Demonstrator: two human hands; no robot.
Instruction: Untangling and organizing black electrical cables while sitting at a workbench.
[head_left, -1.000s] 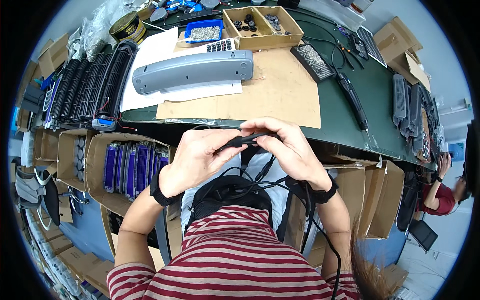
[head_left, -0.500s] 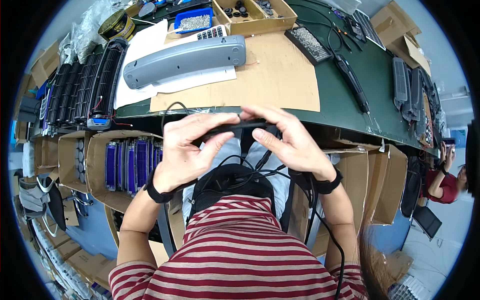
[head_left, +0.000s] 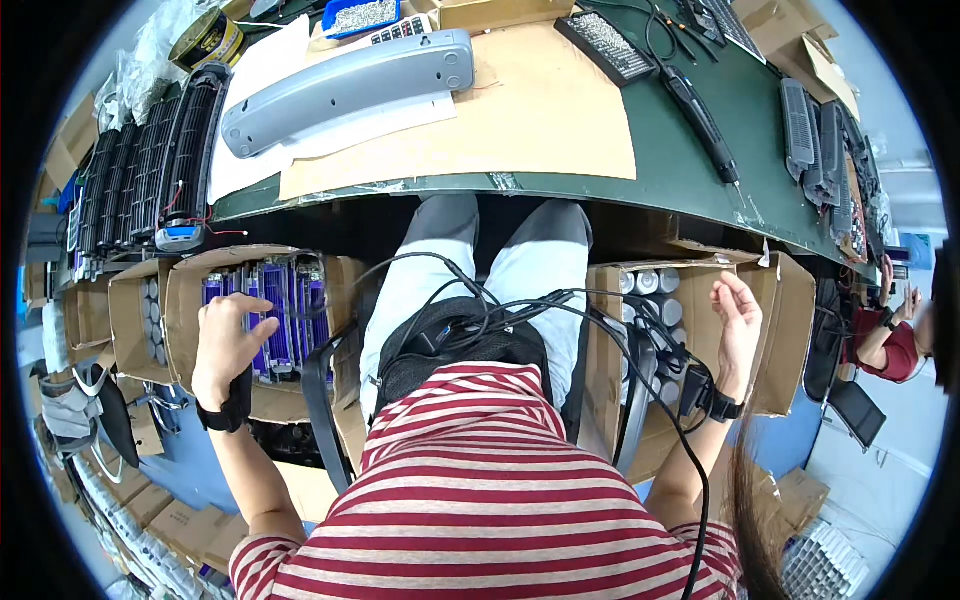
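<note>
My left hand [head_left: 230, 342] hangs above the carton of purple finned parts [head_left: 290, 310] on the left. Its thumb and index finger are apart with nothing between them. Over on the right, my right hand [head_left: 738, 322] is raised beside the carton of silver-grey cylinders [head_left: 655, 282]; its fingers are loosely bent and nothing shows in them. Each wrist wears a black band. A black waist bag [head_left: 440, 340] rests on my lap, and black cables [head_left: 520, 312] run across it toward my right forearm.
On the green table [head_left: 500, 184] lie a long grey plastic housing [head_left: 350, 88], a brown board [head_left: 540, 110], a black electric screwdriver [head_left: 702, 125] and a tray of screws [head_left: 605, 48]. Black slatted units [head_left: 150, 165] stand at the left. Another person [head_left: 890, 340] is at far right.
My hands have separated from near the table edge, where they met around something dark, and moved out to either side. The view has shifted, showing more of my lap and the right carton.
</note>
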